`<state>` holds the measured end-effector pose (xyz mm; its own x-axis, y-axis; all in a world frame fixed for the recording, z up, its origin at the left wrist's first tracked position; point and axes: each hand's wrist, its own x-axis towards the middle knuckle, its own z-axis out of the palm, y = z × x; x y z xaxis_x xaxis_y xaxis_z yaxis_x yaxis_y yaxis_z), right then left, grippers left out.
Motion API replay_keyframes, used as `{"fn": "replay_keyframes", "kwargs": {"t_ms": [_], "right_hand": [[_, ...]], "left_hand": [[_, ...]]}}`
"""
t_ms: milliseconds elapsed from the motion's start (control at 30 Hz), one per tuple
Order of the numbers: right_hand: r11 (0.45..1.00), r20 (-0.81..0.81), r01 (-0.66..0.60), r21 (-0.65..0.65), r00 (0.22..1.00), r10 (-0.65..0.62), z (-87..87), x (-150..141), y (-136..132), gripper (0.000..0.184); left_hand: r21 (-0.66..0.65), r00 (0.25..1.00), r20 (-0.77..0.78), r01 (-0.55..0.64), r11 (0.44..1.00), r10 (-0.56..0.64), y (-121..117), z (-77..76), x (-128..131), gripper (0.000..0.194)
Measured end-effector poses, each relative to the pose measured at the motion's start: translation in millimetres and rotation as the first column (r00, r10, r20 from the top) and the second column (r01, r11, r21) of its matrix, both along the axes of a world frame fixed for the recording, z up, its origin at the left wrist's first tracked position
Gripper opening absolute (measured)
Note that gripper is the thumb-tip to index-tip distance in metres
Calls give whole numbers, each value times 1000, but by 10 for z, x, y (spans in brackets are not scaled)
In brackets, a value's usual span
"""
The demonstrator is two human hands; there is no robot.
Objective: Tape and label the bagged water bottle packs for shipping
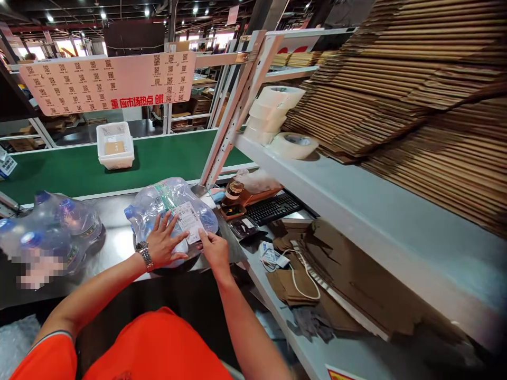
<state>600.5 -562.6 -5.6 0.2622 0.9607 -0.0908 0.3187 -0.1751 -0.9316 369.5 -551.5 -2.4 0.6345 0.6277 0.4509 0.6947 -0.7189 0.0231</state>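
A shrink-wrapped pack of water bottles [158, 203] lies on the steel worktop [114, 237] in front of me. A white shipping label [189, 220] sits on its near side. My left hand [165, 244], with a watch on the wrist, lies flat on the pack with fingers spread, touching the label's left edge. My right hand [214, 248] presses the label's lower right corner with closed fingers.
A second pack of bottles [51, 227] lies at the left. A white basket [114, 145] rides on the green conveyor [67, 169] behind. Tape rolls [277, 113] and stacked flat cardboard [415, 89] fill the right shelf. A keyboard [273, 207] and cardboard scraps [336, 274] lie below.
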Motion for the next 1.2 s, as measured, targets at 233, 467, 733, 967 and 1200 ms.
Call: {"fn": "replay_keyframes", "kwargs": {"t_ms": [233,467,733,967,1200], "right_hand": [[998,229,-68,4,971,66,111,82,-2,63],[987,497,-80,140,868,0,46,83,-25,65],[957,642,-60,283,753,-143,-145,80,59,62],[951,662,-70,301,733,-155,-238,121,79,66],[983,484,-31,182,873,-62,-268,270,71,79]], "left_hand": [[-4,999,-30,-20,1000,20,-3,-22,-5,81],[5,999,-25,-34,999,34,-44,-57,-1,94],[-45,995,-78,-71,996,67,-84,-23,13,99],[-66,992,-107,-77,995,70,-101,34,4,94],[-45,982,-176,-75,996,66,-179,173,21,95]]}}
